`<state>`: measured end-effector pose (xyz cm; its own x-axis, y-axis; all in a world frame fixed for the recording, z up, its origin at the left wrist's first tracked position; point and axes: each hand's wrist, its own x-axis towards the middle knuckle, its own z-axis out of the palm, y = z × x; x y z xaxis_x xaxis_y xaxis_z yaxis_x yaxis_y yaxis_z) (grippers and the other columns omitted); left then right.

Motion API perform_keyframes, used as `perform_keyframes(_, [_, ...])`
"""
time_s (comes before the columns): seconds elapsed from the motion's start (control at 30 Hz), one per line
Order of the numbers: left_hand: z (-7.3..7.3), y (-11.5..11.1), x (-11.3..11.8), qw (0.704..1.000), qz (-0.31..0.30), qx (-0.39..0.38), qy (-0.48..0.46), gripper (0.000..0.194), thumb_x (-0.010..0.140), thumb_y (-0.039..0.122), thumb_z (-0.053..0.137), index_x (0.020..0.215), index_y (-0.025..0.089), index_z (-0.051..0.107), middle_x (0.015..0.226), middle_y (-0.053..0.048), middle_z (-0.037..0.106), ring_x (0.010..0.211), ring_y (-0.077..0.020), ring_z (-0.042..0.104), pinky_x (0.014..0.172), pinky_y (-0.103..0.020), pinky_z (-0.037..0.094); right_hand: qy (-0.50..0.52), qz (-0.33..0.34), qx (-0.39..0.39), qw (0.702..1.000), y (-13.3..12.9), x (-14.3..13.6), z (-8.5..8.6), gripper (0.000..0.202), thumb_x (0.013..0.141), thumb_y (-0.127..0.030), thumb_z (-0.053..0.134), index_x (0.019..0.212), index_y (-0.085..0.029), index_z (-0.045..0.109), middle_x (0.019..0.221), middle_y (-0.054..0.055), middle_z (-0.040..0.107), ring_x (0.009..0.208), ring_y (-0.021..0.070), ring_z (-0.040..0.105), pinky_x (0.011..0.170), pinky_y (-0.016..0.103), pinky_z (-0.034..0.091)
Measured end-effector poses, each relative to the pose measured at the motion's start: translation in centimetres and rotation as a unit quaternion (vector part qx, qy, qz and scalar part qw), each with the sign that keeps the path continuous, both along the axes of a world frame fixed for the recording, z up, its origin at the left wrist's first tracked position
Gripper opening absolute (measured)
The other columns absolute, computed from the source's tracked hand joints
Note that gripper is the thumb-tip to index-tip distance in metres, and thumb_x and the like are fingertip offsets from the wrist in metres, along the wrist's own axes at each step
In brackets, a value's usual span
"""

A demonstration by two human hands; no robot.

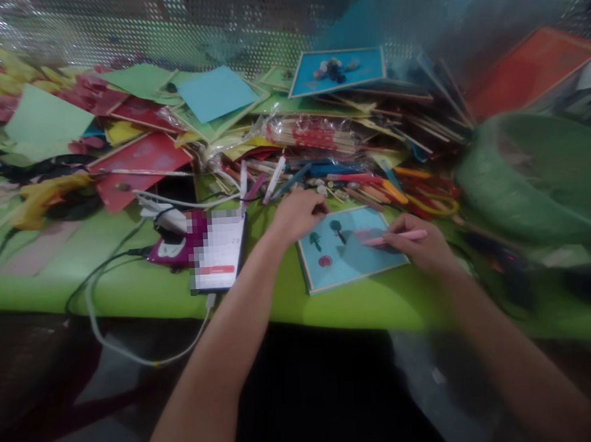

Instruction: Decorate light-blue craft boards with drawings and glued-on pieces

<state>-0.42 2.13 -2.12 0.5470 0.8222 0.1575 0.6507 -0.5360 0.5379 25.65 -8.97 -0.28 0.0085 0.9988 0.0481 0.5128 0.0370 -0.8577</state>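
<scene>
My right hand (pixel 401 236) is closed around a pink marker pen (pixel 415 235). The pen's tip end points left, over a light-blue picture board (pixel 353 271) with a pale wooden frame. On the board are two dark green tree-like shapes, a red round shape and a faint pink patch close to the pen. At the board's upper left edge rests my left hand (pixel 302 210), its fingers curled down. Whatever is under those fingers is hidden.
A lit phone (pixel 222 252) with a cable lies left of my forearm, beside a purple power socket (pixel 180 248). Behind are scattered pens (pixel 275 179), several coloured boards (pixel 339 71) and a yellow glue gun (pixel 53 196). A green basin (pixel 538 179) stands right.
</scene>
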Motion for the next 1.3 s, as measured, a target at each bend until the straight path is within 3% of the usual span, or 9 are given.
perform_keyframes(0.37, [0.3, 0.0, 0.0, 1.0, -0.003, -0.004, 0.016, 0.014, 0.085, 0.015, 0.064, 0.09, 0.019, 0.077, 0.096, -0.007, 0.077, 0.094, -0.0248, 0.067, 0.087, -0.037, 0.052, -0.009, 0.003, 0.001, 1.0, 0.1, -0.1, 0.3, 0.031, 0.081, -0.048, 0.076, 0.07, -0.022, 0.064, 0.067, 0.001, 0.065, 0.064, 0.017, 0.059, 0.059, 0.029, 0.044])
perform_keyframes(0.67, [0.2, 0.1, 0.0, 1.0, -0.003, -0.002, 0.019, 0.014, 0.085, 0.016, 0.065, 0.09, 0.019, 0.077, 0.096, -0.006, 0.077, 0.095, -0.0248, 0.066, 0.088, -0.038, 0.051, 0.029, 0.009, 0.0, 1.0, 0.0, 0.4, -0.2, 0.022, 0.082, -0.038, 0.074, 0.071, -0.022, 0.063, 0.065, 0.001, 0.066, 0.06, 0.0152, 0.057, 0.056, 0.028, 0.041])
perform_keyframes(1.3, [0.5, 0.0, 0.1, 1.0, -0.001, -0.009, 0.025, 0.014, 0.085, 0.016, 0.065, 0.091, 0.019, 0.077, 0.098, -0.006, 0.078, 0.095, -0.0246, 0.066, 0.088, -0.038, 0.051, 0.036, -0.016, 0.003, 0.999, -0.1, 1.0, -0.4, 0.022, 0.079, -0.035, 0.073, 0.066, -0.022, 0.061, 0.061, -0.002, 0.06, 0.057, 0.0135, 0.052, 0.054, 0.027, 0.039])
